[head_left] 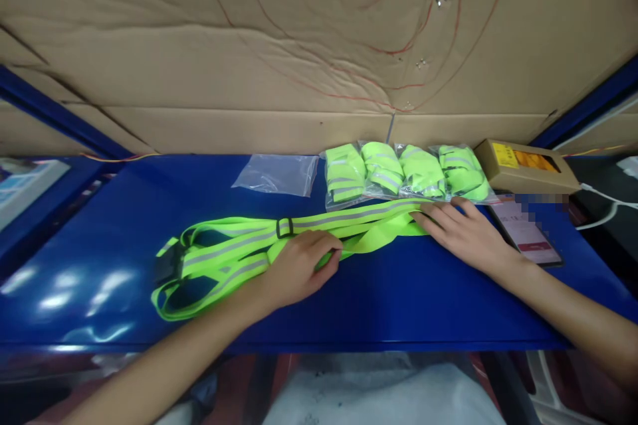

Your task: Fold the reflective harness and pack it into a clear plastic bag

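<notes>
Your neon-yellow reflective straps (pixel 343 216) lie lengthwise on the blue counter (pixel 399 309), stretched between your hands, with loops spreading at the left end by a black fitting (pixel 169 264). Your left hand (pixel 305 264) is closed in a pinch, thumb and forefinger meeting on a strap edge near the middle of the bundle. Your right hand (pixel 456 229) has its fingers laid over the far right end; whether they are clamped there or only resting, you cannot tell from this view.

The step in hand looks like straightening and gathering the straps. To do it well, anchor the right end lightly and run the left pinch along each band — one lower band shows its plain face without the grey stripe, so check it for a twist. Line up the edges before pressing any layers together, and lay the black slider buckle (pixel 284 228) flat so that it makes no lump. Draw in the left loops gently, since they could snag on the fitting. Work on your side of the bagged straps (pixel 345 172) and the flat clear plastic bag (pixel 279 174) — a wide sweep could push them.
</notes>
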Demonstrator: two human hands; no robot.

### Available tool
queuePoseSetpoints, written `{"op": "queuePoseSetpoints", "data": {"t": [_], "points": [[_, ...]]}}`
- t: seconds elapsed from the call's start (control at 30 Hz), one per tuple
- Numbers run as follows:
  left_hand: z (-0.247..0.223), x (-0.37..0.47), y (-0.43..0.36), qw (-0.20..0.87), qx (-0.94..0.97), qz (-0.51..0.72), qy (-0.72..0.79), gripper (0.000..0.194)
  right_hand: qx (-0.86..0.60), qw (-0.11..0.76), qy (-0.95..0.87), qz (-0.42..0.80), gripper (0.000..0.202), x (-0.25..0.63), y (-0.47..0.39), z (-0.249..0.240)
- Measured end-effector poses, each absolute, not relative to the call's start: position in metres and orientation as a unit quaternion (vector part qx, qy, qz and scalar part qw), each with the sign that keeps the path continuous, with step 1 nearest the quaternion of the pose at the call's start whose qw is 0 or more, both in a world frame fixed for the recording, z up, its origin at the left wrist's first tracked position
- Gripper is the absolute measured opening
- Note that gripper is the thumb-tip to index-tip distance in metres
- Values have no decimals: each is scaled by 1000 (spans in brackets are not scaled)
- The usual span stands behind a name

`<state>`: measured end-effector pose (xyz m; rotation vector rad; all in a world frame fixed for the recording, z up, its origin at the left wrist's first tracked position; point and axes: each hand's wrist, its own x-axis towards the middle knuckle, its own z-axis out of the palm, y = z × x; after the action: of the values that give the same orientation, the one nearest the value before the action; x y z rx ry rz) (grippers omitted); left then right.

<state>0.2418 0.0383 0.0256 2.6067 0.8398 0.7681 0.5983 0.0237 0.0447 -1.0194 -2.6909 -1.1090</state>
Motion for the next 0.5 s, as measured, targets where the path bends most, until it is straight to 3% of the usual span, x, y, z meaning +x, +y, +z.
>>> {"op": "queuePoseSetpoints", "data": {"t": [0.23, 0.33, 0.5], "points": [[24, 241, 47, 286, 845, 300, 339, 15, -361, 31, -875, -321, 26, 606, 23, 41], [24, 241, 45, 266, 856, 302, 324, 13, -396, 42, -875, -275, 27, 602, 18, 43], [23, 241, 40, 190, 889, 299, 291, 11, -395, 141, -890, -180, 37, 565, 1, 55]]}}
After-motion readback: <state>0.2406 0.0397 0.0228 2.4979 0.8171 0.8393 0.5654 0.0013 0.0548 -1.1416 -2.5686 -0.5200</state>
